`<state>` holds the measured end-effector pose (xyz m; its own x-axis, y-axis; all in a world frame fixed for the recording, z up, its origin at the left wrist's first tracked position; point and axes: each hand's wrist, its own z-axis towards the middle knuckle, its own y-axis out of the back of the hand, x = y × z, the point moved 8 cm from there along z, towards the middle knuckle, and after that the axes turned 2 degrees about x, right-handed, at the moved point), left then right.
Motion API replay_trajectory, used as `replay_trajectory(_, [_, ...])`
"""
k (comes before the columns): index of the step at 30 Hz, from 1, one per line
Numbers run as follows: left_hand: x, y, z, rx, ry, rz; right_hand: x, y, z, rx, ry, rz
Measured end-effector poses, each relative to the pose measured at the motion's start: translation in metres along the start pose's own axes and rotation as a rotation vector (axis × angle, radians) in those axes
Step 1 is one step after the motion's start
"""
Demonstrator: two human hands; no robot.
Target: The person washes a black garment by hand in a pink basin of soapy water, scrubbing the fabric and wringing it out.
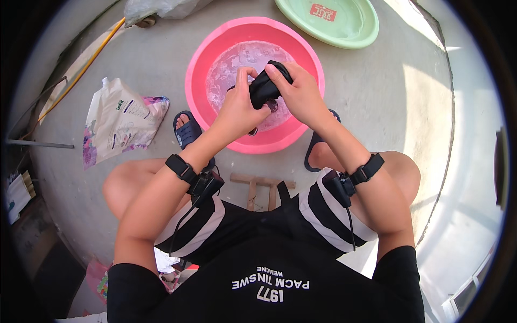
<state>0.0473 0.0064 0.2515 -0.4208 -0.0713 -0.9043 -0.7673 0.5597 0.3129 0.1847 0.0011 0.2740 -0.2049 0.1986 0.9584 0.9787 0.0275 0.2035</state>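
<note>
A wet, bunched black cloth (262, 89) is held over a pink plastic basin (196, 76). Its exact kind cannot be told. My left hand (241, 105) grips its lower left end, thumb underneath and fingers curled over the top. At the upper right end, my right hand (302, 92) pinches a fold between thumb and fingers. Soapy water (228, 60) with foam and bubbles covers the basin's bottom. A small dark rounded shape (272, 105) shows just under the cloth. Another dark bit (253, 131), light-edged, is partly hidden by my left wrist.
A spouted detergent pouch (121, 121) lies left of the basin. A pale green basin (355, 36) stands at the upper right. At the left are a yellow hose (87, 64) and a metal rod (40, 143). A wooden stool (262, 180) shows between my legs; slippers (188, 129) flank the basin.
</note>
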Motion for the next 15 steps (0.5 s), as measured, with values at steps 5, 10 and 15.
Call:
replay_trajectory(5, [0.007,0.002,0.004,-0.085,-0.275,0.075,0.022,-0.006,-0.003,0.095,0.137,-0.155])
replay_trajectory(10, [0.03,-0.008,0.001,0.025,-0.01,-0.05,0.021,0.01,0.003,0.001,0.145,-0.187])
replay_trajectory(15, [0.008,-0.003,0.004,-0.11,-0.113,0.002,0.028,0.004,0.003,-0.068,0.379,-0.427])
